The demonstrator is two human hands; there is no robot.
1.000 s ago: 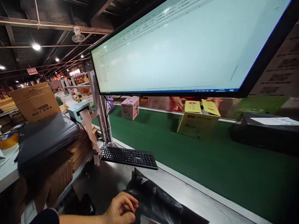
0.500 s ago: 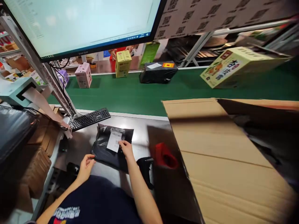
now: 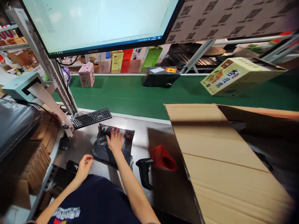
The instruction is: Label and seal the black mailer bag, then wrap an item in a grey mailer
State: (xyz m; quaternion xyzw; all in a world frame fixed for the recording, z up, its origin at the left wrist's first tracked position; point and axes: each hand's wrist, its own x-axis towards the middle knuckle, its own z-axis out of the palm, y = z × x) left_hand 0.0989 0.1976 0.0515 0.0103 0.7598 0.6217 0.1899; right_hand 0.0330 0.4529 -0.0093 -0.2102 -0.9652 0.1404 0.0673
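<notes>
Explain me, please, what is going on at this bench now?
A right hand lies flat, fingers spread, on a black plastic mailing bag on the metal bench. The left hand is at the bag's near left corner. A barcode scanner lies to the right. Beyond the bench, a pink box stands on the green conveyor belt.

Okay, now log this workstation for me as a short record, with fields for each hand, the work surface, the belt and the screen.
left hand: by the near left corner of the black plastic bag; contact unclear
right hand: fingers spread, resting on the bag
metal table: bag, black keyboard, handheld scanner
beside scanner: red object, type unclear
green belt: pink box, black parcel, pale yellow box
monitor: lit, text too small to read
</notes>
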